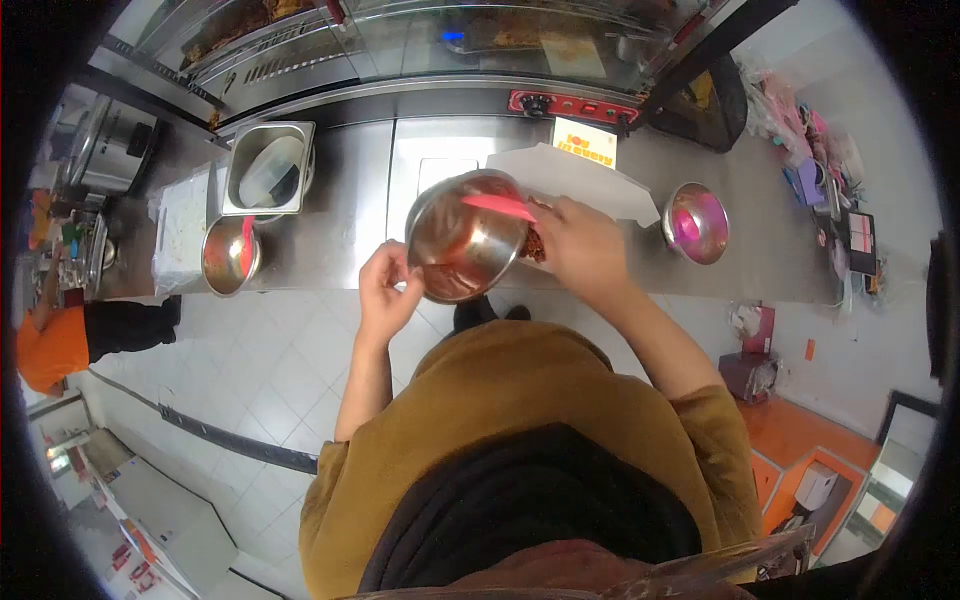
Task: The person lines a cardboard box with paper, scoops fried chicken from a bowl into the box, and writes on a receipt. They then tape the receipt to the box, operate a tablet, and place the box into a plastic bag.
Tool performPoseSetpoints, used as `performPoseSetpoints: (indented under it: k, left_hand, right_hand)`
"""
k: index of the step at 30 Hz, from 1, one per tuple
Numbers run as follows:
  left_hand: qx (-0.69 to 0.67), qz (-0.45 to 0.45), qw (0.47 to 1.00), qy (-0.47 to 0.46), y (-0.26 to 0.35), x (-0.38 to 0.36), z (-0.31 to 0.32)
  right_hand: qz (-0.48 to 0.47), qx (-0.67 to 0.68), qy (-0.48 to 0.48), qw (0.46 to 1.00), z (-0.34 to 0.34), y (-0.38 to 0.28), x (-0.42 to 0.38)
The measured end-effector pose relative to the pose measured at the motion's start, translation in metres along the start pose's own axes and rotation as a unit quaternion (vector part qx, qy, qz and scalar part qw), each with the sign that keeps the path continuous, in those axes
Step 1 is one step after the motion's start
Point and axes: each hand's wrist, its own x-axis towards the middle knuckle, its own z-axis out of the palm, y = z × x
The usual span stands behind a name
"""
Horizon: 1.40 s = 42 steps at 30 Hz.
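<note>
A metal bowl [466, 245] with red sauce smears inside is tilted above the counter's front edge. My left hand [388, 290] is closed on the bowl's left rim. In my right hand [578, 245] is a pink spatula [505, 206], its blade reaching into the bowl. Behind the bowl and my right hand lies an open white paper box [580, 180], with dark reddish food [534, 246] partly visible between the bowl and that hand.
On the steel counter [345, 200], a second bowl [230, 258] with a red utensil and a steel container [268, 170] stand left. Another metal bowl [696, 224] is at right. A glass display case [450, 45] runs behind. A person in orange [55, 350] stands far left.
</note>
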Motion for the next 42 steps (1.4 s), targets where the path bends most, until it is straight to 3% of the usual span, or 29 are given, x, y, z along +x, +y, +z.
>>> performPoseSetpoints:
  k: [1,4,7,8,10,13,16,18,19,21,22,28,29,31,34,38,40,41,42]
  left_hand:
    - [0.014,0.033,0.999,-0.022,0.005,0.005,0.002]
    - [0.006,0.000,0.999,-0.037,0.008,0.019,0.009]
    - [0.026,-0.021,0.999,-0.027,0.012,0.019,0.023]
    - [0.041,-0.026,0.999,-0.022,0.015,0.017,0.028]
    - [0.031,-0.052,0.998,-0.002,0.022,0.012,0.034]
    - [0.026,-0.061,0.997,0.035,0.032,0.004,0.037]
    - [0.018,-0.078,0.994,0.072,0.024,-0.002,0.021]
    - [0.009,-0.097,0.989,0.108,0.010,-0.006,0.008]
    - [0.005,-0.107,0.986,0.126,0.004,-0.008,0.002]
    - [0.011,-0.106,0.982,0.156,-0.004,-0.011,-0.007]
    - [0.009,-0.105,0.980,0.171,-0.007,-0.012,-0.010]
    - [-0.025,-0.113,0.974,0.195,-0.008,-0.019,-0.015]
    - [-0.033,-0.125,0.973,0.192,-0.008,-0.020,-0.014]
    - [-0.049,-0.147,0.971,0.183,-0.006,-0.021,-0.011]
    - [-0.094,-0.191,0.960,0.184,-0.010,-0.023,-0.002]
    - [-0.180,-0.235,0.939,0.177,-0.044,-0.035,-0.019]
    - [-0.228,-0.236,0.919,0.217,-0.053,-0.039,-0.028]
    - [-0.235,-0.234,0.912,0.243,-0.057,-0.039,-0.033]
    - [-0.240,-0.233,0.903,0.270,-0.061,-0.040,-0.039]
  right_hand:
    - [-0.039,-0.074,-0.008,0.996,0.000,-0.007,0.006]
    - [-0.055,-0.087,-0.094,0.990,0.007,-0.014,0.008]
    - [-0.004,0.071,-0.077,0.994,0.027,-0.003,-0.001]
    - [0.079,0.223,-0.137,0.962,0.037,0.003,-0.005]
    - [0.235,0.498,-0.240,0.800,0.050,0.012,-0.013]
    - [0.355,0.653,-0.246,0.622,0.048,0.022,-0.033]
    - [0.351,0.592,-0.099,0.719,0.024,0.033,-0.051]
    - [0.255,0.386,0.050,0.885,0.022,0.043,-0.065]
    - [0.197,0.265,0.123,0.936,0.024,0.046,-0.071]
    - [0.157,0.088,0.084,0.980,0.035,0.048,-0.083]
    - [0.135,-0.003,0.061,0.989,0.040,0.049,-0.088]
    - [0.125,-0.022,0.096,0.987,0.051,0.046,-0.094]
    - [0.193,0.086,0.096,0.973,0.057,0.048,-0.096]
    - [0.318,0.299,0.095,0.895,0.065,0.051,-0.091]
    - [0.305,0.514,-0.064,0.799,0.060,0.041,-0.071]
    - [0.229,0.518,-0.137,0.813,0.050,-0.026,-0.028]
    - [0.113,0.357,0.004,0.927,0.051,-0.046,-0.023]
    - [0.051,0.265,0.073,0.960,0.050,-0.050,-0.021]
    - [0.055,0.260,0.075,0.961,0.046,-0.048,-0.022]
